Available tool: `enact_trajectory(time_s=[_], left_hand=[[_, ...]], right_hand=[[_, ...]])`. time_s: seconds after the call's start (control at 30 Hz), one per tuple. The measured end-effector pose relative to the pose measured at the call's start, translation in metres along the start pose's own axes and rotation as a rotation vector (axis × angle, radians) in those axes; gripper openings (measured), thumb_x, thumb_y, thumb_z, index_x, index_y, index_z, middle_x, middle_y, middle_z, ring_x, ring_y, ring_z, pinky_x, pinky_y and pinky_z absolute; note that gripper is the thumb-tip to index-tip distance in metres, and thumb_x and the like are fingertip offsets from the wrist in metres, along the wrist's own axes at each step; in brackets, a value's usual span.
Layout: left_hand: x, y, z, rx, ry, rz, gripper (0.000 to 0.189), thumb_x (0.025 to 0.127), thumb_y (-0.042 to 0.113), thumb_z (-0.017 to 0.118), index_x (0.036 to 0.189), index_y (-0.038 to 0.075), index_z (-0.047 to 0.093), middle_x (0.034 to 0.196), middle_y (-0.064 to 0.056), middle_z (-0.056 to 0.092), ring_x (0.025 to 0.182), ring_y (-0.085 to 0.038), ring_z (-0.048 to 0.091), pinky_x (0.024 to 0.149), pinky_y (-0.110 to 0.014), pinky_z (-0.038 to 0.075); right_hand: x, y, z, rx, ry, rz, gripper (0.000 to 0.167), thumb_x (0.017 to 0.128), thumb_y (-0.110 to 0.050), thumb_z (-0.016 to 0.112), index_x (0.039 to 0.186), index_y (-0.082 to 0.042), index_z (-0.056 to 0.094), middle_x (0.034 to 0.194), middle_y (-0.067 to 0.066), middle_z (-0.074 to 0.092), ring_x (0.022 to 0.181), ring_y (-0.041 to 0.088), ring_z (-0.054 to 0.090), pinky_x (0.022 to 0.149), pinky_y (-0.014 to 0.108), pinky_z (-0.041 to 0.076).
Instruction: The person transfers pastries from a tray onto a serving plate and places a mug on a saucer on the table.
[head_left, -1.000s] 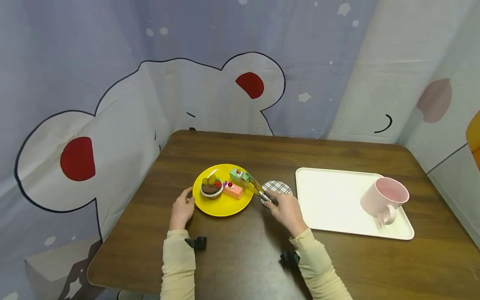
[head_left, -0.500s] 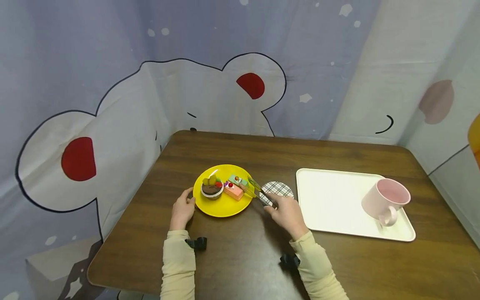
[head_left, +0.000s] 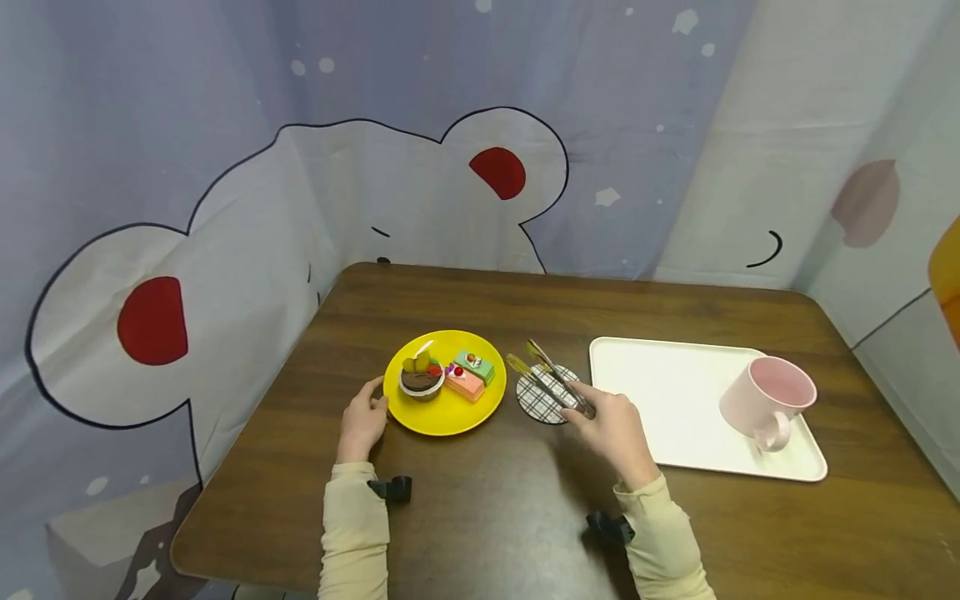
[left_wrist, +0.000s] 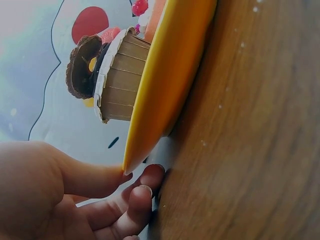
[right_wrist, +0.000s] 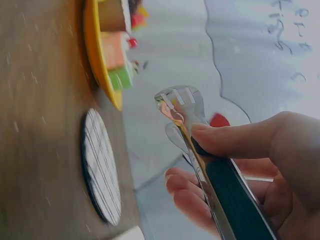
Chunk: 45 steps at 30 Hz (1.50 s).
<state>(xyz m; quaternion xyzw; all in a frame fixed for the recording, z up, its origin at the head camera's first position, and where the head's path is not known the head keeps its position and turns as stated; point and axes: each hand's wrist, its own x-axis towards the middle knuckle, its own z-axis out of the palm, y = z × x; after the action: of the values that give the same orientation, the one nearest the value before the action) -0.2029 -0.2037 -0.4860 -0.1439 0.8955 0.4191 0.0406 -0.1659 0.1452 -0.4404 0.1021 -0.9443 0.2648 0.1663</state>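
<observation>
My left hand (head_left: 363, 425) pinches the left rim of the yellow plate (head_left: 442, 421); the left wrist view shows the thumb at the edge and curled fingers beneath. On the plate stand a chocolate cupcake (head_left: 422, 379) in a paper cup, a small orange cake slice (head_left: 465, 383) and a green cake slice (head_left: 476, 365). My right hand (head_left: 611, 429) grips metal tongs (right_wrist: 227, 190) with dark green handles. The tips of the tongs are spread apart with nothing between them, over the round plaid coaster (head_left: 540, 408) in the head view.
A cream tray (head_left: 652, 400) lies to the right of the coaster. A pink mug (head_left: 765, 400) leans at a tilt on the tray's right end. Everything is on a brown wooden table (head_left: 480, 517), with a printed curtain (head_left: 405, 67) behind it.
The tongs let go of the green slice, which now lies flat beside the orange one. My right hand has drawn the tongs right, off the plate. My left hand stays in place.
</observation>
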Motion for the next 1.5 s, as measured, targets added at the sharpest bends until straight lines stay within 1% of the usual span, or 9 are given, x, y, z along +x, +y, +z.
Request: enact_trajectory(time_s=[0.17,0.3,0.4,0.57,0.67,0.9,1.03,1.17,1.5], left_hand=[[0.0,0.001,-0.001,0.001,-0.001,0.009,0.047,0.103,0.017,0.041,0.148,0.009,0.036,0.101,-0.017,0.06,0.079,-0.023,0.053,0.071,-0.032,0.04],[0.0,0.0,-0.001,0.007,0.001,0.013,0.047,0.103,0.016,0.041,0.148,0.008,0.037,0.1,-0.018,0.06,0.078,-0.023,0.054,0.071,-0.033,0.041],[0.0,-0.001,-0.001,0.009,0.004,0.018,0.047,0.103,0.016,0.041,0.148,0.008,0.036,0.102,-0.019,0.062,0.078,-0.023,0.057,0.071,-0.034,0.043],[0.001,-0.002,-0.001,0.001,0.001,0.018,0.047,0.103,0.017,0.041,0.149,0.009,0.036,0.104,-0.02,0.063,0.08,-0.022,0.06,0.071,-0.034,0.044],[0.001,-0.002,-0.001,0.0,-0.002,0.02,0.047,0.103,0.018,0.041,0.149,0.01,0.036,0.107,-0.02,0.064,0.081,-0.023,0.061,0.072,-0.034,0.044],[0.001,-0.001,-0.002,0.003,-0.005,0.023,0.047,0.103,0.017,0.041,0.149,0.009,0.035,0.101,-0.018,0.064,0.076,-0.02,0.058,0.071,-0.033,0.042],[0.002,-0.001,-0.001,-0.001,-0.005,0.025,0.047,0.103,0.017,0.041,0.149,0.008,0.036,0.095,-0.015,0.063,0.074,-0.019,0.056,0.071,-0.032,0.041],[0.003,-0.002,-0.001,-0.001,-0.002,0.025,0.047,0.103,0.018,0.041,0.149,0.009,0.036,0.093,-0.014,0.062,0.074,-0.019,0.056,0.069,-0.031,0.04],[0.001,-0.004,0.0,0.002,-0.003,0.029,0.047,0.103,0.017,0.041,0.148,0.008,0.036,0.09,-0.014,0.061,0.073,-0.019,0.056,0.065,-0.029,0.039]], right_hand=[[-0.006,0.018,-0.017,-0.01,0.017,0.077,0.041,0.077,-0.016,0.078,0.115,-0.002,0.07,0.065,0.009,0.068,0.055,0.018,0.053,0.057,0.04,0.044],[-0.011,0.033,-0.026,-0.02,0.029,0.141,0.04,0.08,-0.017,0.076,0.115,0.0,0.069,0.074,0.015,0.073,0.061,0.027,0.064,0.057,0.042,0.046],[-0.013,0.044,-0.031,-0.036,0.041,0.185,0.04,0.081,-0.019,0.075,0.116,0.001,0.069,0.077,0.018,0.073,0.065,0.032,0.065,0.058,0.044,0.046],[-0.017,0.06,-0.038,-0.059,0.057,0.26,0.043,0.081,-0.021,0.074,0.118,0.001,0.067,0.084,0.023,0.071,0.069,0.036,0.062,0.063,0.047,0.045],[-0.021,0.068,-0.042,-0.063,0.066,0.299,0.044,0.082,-0.021,0.074,0.119,0.001,0.066,0.093,0.028,0.07,0.077,0.042,0.064,0.069,0.051,0.046],[-0.032,0.085,-0.048,-0.063,0.088,0.37,0.045,0.084,-0.02,0.07,0.12,0.004,0.061,0.091,0.026,0.07,0.085,0.048,0.064,0.073,0.055,0.045],[-0.037,0.093,-0.053,-0.06,0.05,0.42,0.048,0.085,-0.017,0.066,0.122,0.01,0.056,0.1,0.03,0.068,0.093,0.049,0.062,0.08,0.056,0.044],[-0.043,0.099,-0.057,-0.062,0.008,0.46,0.05,0.081,-0.011,0.063,0.123,0.014,0.052,0.103,0.034,0.065,0.098,0.052,0.06,0.085,0.058,0.043],[-0.056,0.11,-0.06,-0.053,0.038,0.498,0.052,0.079,-0.011,0.065,0.124,0.011,0.05,0.1,0.036,0.061,0.096,0.056,0.055,0.082,0.061,0.042]])
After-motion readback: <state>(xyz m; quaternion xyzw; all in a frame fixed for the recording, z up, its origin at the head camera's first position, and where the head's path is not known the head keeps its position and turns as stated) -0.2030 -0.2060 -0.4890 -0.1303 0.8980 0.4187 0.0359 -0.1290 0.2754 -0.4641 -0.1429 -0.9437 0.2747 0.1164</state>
